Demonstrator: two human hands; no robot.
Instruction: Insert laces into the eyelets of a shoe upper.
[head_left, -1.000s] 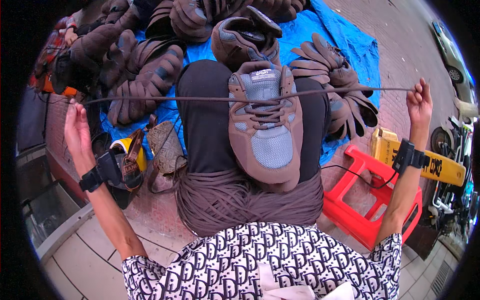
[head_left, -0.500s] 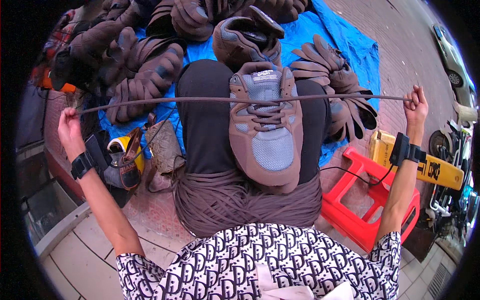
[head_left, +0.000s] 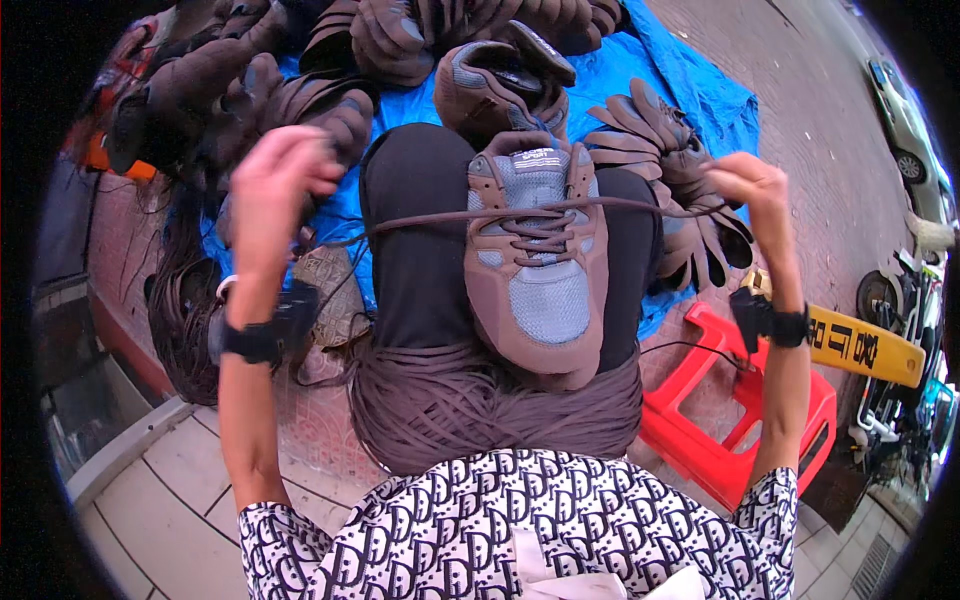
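Head view: lace (head_left: 430, 219) across shoe (head_left: 547, 288)

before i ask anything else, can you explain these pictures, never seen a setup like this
There is no machine here: you see one person's own left hand and right hand. Every picture comes from one camera, the left of two worn on that person's head; it looks down, and its wide lens bends straight edges. On the lap rests a brown and blue-grey shoe, with a bundle of brown laces nearer the body. A single lace runs across the shoe. The right hand appears to have it in its grip; the left hand is blurred, so I cannot tell about that one. Beyond the lap, stacks of brown shoe parts lie on a blue sheet.
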